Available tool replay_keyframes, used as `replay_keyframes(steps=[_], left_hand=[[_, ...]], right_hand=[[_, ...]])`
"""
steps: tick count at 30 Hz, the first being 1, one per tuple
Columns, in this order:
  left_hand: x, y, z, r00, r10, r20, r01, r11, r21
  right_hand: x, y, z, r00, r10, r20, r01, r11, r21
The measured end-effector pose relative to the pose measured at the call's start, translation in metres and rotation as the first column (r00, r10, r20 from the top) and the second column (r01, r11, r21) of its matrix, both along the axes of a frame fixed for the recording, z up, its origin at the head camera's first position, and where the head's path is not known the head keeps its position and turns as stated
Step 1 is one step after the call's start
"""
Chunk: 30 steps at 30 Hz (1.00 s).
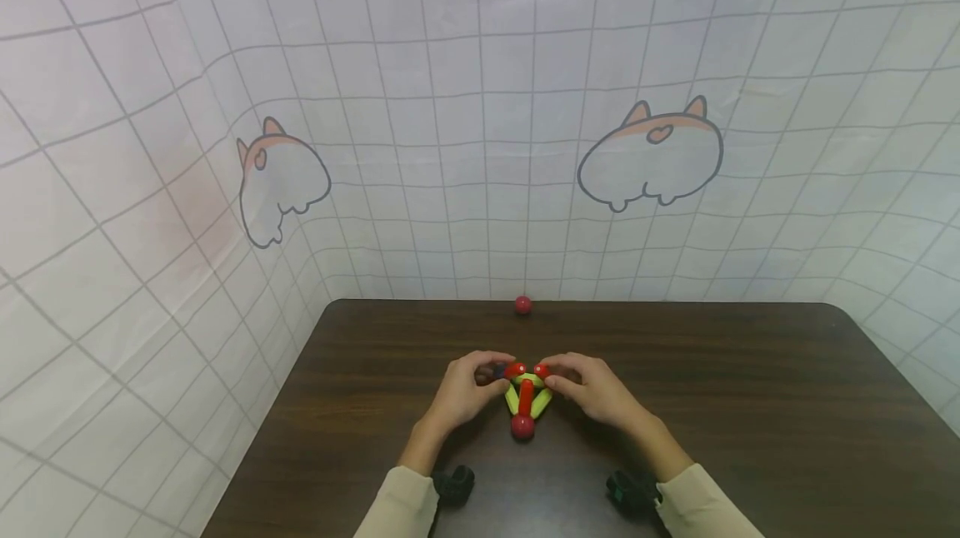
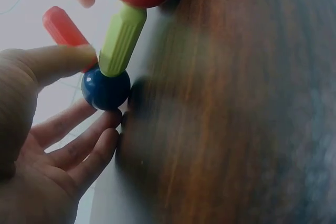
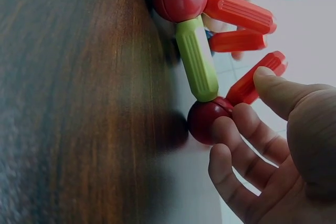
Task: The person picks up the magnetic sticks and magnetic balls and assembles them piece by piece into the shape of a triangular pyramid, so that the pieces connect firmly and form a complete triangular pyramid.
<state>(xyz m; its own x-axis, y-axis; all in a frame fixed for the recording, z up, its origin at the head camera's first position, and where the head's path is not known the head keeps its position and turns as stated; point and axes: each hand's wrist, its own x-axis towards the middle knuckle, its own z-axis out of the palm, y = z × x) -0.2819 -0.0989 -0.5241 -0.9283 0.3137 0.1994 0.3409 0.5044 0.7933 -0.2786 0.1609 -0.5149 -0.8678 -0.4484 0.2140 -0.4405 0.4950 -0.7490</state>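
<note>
Three green magnetic sticks (image 1: 541, 403) form a flat triangle on the table, with balls at its corners. The front corner is a red ball (image 1: 522, 426) with a red stick (image 1: 527, 396) rising from it. My left hand (image 1: 461, 392) is at the far left corner, its thumb against a red stick (image 2: 64, 26) standing on a blue ball (image 2: 105, 88), fingertips at the ball. My right hand (image 1: 596, 388) pinches another red stick (image 3: 247, 87) between thumb and index finger. Its other fingers touch the red ball (image 3: 205, 120) beneath.
A loose red ball (image 1: 522, 305) lies at the far edge of the dark wooden table (image 1: 360, 421). Behind the table hangs a white grid-patterned cloth (image 1: 450, 146) with cartoon animals. Black devices (image 1: 453, 485) sit at both wrists.
</note>
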Motion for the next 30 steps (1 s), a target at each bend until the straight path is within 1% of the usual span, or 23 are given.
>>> replay_keyframes(steps=[3,8,15,24,30], left_hand=[[0.000,0.000,-0.001,1.000,-0.007,0.000,0.007,1.000,0.007],[-0.001,0.001,-0.001,1.000,0.008,-0.008,-0.008,1.000,-0.001],[-0.001,0.001,-0.001,1.000,0.011,-0.005,-0.011,1.000,-0.015],[-0.003,0.000,-0.003,1.000,0.021,0.001,-0.021,1.000,-0.023],[-0.003,-0.004,0.001,1.000,0.009,-0.011,-0.010,0.998,-0.069]], right_hand=[[0.001,0.000,0.001,1.000,0.000,0.006,0.000,1.000,0.000],[0.001,0.000,0.001,1.000,-0.002,0.014,0.002,1.000,0.009],[0.001,0.000,0.002,1.000,-0.002,0.002,0.002,1.000,0.020],[-0.004,0.009,-0.003,0.999,-0.041,0.028,0.038,0.992,0.121],[-0.005,0.013,-0.002,0.999,-0.025,0.048,0.018,0.991,0.129]])
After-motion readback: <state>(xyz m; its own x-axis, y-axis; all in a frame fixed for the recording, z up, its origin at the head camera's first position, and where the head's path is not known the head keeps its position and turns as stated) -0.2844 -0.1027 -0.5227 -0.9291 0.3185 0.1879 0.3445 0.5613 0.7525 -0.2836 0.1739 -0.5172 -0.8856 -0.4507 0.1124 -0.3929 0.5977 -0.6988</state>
